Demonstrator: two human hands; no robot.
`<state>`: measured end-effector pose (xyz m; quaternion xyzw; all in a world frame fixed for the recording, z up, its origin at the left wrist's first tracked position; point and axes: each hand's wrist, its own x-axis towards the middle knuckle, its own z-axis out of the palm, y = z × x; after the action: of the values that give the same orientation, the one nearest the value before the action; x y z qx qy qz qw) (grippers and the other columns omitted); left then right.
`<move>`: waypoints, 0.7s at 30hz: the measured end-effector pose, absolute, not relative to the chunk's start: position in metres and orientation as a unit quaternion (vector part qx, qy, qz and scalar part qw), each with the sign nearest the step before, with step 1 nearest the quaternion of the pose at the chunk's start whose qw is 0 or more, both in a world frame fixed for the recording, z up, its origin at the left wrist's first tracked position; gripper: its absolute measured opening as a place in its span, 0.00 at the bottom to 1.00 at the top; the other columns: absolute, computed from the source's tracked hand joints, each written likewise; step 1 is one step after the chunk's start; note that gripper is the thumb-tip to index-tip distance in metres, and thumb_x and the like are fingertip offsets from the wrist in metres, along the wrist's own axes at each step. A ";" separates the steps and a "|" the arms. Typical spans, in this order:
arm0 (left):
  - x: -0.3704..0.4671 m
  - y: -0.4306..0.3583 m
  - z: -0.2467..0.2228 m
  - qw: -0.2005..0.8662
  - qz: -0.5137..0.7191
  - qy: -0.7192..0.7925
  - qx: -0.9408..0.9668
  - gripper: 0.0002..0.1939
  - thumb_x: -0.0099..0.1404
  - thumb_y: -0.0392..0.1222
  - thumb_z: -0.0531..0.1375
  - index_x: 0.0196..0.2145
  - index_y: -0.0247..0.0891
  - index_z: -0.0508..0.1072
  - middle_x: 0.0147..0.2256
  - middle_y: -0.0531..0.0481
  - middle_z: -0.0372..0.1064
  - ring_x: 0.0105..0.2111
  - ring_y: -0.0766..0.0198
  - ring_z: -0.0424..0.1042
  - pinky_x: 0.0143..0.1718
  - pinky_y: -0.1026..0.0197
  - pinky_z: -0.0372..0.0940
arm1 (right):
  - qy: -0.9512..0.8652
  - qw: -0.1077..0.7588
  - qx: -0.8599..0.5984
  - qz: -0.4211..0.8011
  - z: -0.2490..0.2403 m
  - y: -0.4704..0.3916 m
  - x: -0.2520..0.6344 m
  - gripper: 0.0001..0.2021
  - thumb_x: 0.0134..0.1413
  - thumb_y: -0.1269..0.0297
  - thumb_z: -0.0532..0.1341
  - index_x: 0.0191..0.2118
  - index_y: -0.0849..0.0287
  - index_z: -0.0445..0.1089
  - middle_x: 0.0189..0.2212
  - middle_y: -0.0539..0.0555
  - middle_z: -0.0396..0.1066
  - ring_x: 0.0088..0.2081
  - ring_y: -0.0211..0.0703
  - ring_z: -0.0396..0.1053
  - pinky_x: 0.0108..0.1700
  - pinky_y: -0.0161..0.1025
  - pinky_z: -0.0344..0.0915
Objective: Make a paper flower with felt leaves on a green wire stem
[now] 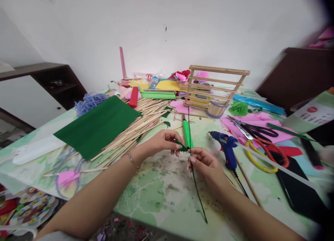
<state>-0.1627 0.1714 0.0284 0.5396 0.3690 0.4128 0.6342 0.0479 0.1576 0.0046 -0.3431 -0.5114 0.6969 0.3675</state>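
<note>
My left hand (169, 143) pinches a small dark green paper leaf (181, 146) between thumb and fingers. In my right hand (202, 161) is a thin green-wrapped stem (197, 190), pinched near its middle. It runs upright from the table's near side toward the wooden rack. The leaf's inner end meets the stem or lies just beside it; I cannot tell whether it is joined. Behind both hands lies a bright green cutter (187, 133). A blue glue gun (225, 147) rests to the right of my right hand.
Wooden sticks (135, 127) and a dark green sheet (97, 126) spread at left. A stick rack (216, 87) stands at the back. On the right lie black-handled scissors (257, 131), scissors with yellow and red handles (261, 157) and a black phone (300, 188).
</note>
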 end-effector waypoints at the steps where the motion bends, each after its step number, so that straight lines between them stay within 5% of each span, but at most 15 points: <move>1: -0.162 0.171 0.028 0.634 0.413 0.371 0.538 0.13 0.51 0.42 0.71 0.29 0.33 0.72 0.26 0.50 0.74 0.22 0.68 0.73 0.23 0.67 0.65 | -0.513 0.360 -0.341 0.701 0.004 0.158 0.048 0.20 0.43 0.52 0.71 0.39 0.58 0.69 0.22 0.48 0.70 0.25 0.38 0.67 0.31 0.38 0.64; 21: -0.150 0.168 0.029 0.646 0.398 0.394 0.518 0.17 0.48 0.44 0.73 0.28 0.33 0.71 0.22 0.52 0.73 0.22 0.69 0.71 0.27 0.65 0.66 | -0.531 0.341 -0.365 0.684 0.008 0.157 0.041 0.20 0.44 0.45 0.68 0.28 0.59 0.68 0.18 0.47 0.67 0.21 0.35 0.63 0.28 0.36 0.61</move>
<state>-0.1498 0.1677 0.0286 0.5179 0.3938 0.3984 0.6465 0.0414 0.1570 0.0082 -0.3649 -0.5313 0.6843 0.3409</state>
